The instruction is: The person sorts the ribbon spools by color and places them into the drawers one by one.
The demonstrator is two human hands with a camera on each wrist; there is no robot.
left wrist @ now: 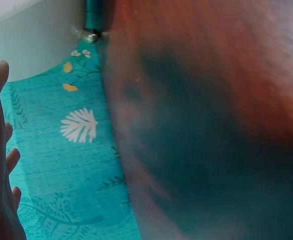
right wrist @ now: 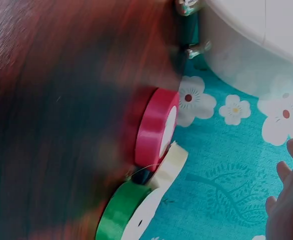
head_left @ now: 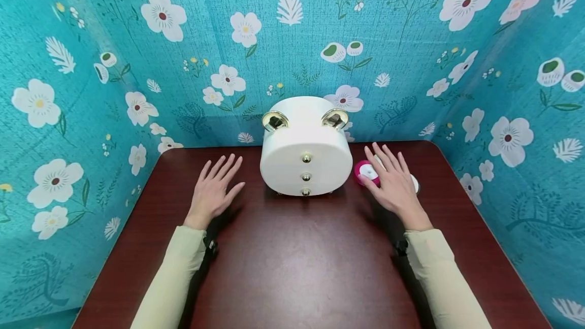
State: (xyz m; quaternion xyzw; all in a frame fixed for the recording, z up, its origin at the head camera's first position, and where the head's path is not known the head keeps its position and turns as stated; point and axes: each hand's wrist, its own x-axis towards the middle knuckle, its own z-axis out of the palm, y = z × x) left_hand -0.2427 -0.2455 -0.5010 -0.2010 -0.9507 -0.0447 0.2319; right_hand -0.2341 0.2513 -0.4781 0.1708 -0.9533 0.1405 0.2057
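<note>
A white rounded box [head_left: 281,166] with two gold ear-like rings and a column of gold knobs stands at the back middle of the table. To its left, my left hand [head_left: 214,189] is held above the tabletop with fingers straight and spread, holding nothing. On the other side, my right hand [head_left: 394,187] hovers with straight fingers, partly covering some ribbon rolls. The right wrist view shows them as a magenta ribbon roll [right wrist: 151,132], a cream ribbon roll [right wrist: 172,164] and a green ribbon roll [right wrist: 117,212]. Neither hand touches the box.
The dark red wooden table [head_left: 301,263] reaches back to a teal curtain [head_left: 292,60] with white flowers, which encloses the back and both sides. Small metal feet [right wrist: 199,48] hold up the box.
</note>
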